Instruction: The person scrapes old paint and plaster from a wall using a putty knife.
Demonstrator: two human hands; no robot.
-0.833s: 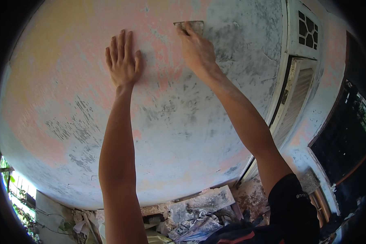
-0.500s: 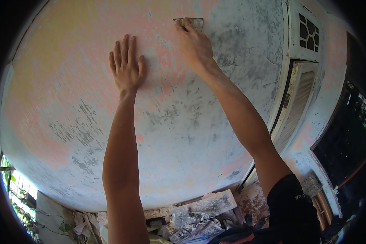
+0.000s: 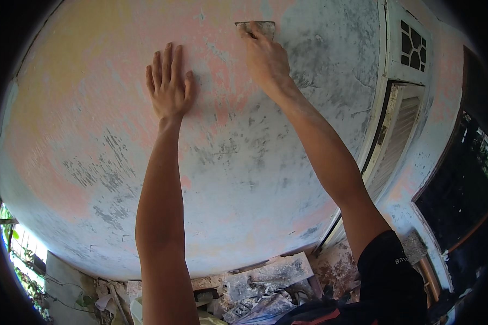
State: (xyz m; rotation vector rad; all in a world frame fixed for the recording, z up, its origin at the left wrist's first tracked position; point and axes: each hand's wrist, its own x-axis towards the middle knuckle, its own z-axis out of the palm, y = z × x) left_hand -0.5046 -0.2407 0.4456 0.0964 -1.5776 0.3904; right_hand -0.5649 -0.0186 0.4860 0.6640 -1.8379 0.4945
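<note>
The wall (image 3: 228, 200) before me has patchy paint in pink, yellow and pale blue-white, with grey scraped marks. High on it, my right hand (image 3: 267, 58) grips a wide, flat scraper (image 3: 265, 27) whose dark straight edge lies against the surface. Its handle is hidden inside my fingers. To the left and slightly lower, my left hand (image 3: 171, 86) rests palm-down on the pink paint, fingers stretched upward and thumb apart. It holds nothing.
At the right stands a louvred door (image 3: 398, 127) under a vent panel (image 3: 412, 46). Along the wall's foot lies debris with a paint-spattered board (image 3: 271, 276). Plants and a bright barred opening (image 3: 24, 254) are at lower left. A dark window (image 3: 461, 184) is far right.
My right hand has shifted slightly up and to the right with the scraper. The left hand stays in place on the wall.
</note>
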